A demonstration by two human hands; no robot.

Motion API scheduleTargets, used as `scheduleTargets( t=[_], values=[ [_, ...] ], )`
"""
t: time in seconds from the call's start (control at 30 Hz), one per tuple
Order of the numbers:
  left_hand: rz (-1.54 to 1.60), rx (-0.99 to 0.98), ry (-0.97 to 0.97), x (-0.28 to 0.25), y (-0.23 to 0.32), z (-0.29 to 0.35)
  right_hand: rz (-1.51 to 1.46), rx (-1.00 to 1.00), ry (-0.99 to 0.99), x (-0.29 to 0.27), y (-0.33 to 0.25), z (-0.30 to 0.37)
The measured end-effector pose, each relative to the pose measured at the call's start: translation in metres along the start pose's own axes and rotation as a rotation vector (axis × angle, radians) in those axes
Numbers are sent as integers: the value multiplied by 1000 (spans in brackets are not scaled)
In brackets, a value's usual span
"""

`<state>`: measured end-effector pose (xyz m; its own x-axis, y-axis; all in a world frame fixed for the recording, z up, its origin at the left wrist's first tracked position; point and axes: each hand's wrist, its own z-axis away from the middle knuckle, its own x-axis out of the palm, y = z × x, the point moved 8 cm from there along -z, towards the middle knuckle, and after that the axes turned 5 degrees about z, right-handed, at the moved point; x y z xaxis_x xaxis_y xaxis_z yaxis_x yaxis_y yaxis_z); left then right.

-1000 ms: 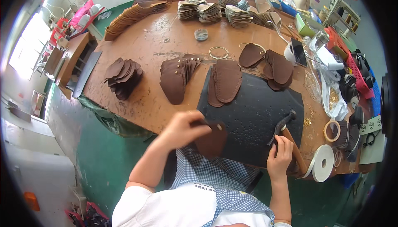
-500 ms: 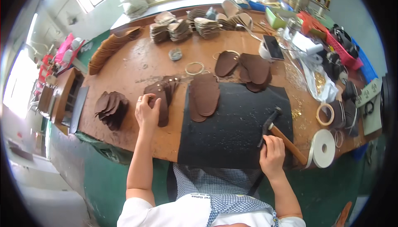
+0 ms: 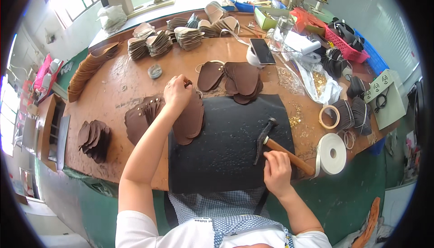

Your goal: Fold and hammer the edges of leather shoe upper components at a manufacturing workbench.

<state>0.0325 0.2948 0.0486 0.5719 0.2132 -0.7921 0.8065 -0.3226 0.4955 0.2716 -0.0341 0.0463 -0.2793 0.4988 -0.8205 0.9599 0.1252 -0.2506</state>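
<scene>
My left hand [image 3: 177, 93] reaches over the far end of a small pile of brown insole-shaped pieces [image 3: 190, 121]. Its fingers are drawn together; a small dark bit shows at the tips, too small to name. Under that forearm lies a fanned stack of similar brown pieces [image 3: 138, 116] with gold-coloured studs. My right hand [image 3: 277, 172] rests with curled fingers on the black mat [image 3: 217, 157], close beside a hammer [image 3: 287, 156] with a wooden handle. Whether those fingers hold anything is hidden. More brown pieces [image 3: 244, 79] lie beyond the mat.
At the left stands another brown stack [image 3: 94, 140]. Bundled insoles [image 3: 159, 44] line the back. A phone [image 3: 262, 51] leans on a white roll. Gold studs [image 3: 296, 116], a tape ring [image 3: 329, 116] and a white tape roll [image 3: 332, 154] lie at right, near a pink basket [image 3: 346, 48].
My left hand has moved away from the studded stack, farther out and to the right, over the neighbouring brown pile. My right hand stays beside the hammer. The whole view has shifted.
</scene>
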Motion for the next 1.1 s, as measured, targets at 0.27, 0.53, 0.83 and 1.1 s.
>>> scheduleTargets(
  t=[0.27, 0.53, 0.83, 1.1],
  values=[
    [33, -151, -155, 67, 4, -62, -19, -15, 19, -2, -3, 1],
    [171, -392, -246, 103, -9, -77, 3, -18, -16, 1, 1, 4],
    [966, -223, 48, -62, -8, -43, -66, -5, -15, 4, 2, -1],
    [703, -373, 275, -161, -78, 159, -16, 32, -28, 3, 1, 5]
  ],
)
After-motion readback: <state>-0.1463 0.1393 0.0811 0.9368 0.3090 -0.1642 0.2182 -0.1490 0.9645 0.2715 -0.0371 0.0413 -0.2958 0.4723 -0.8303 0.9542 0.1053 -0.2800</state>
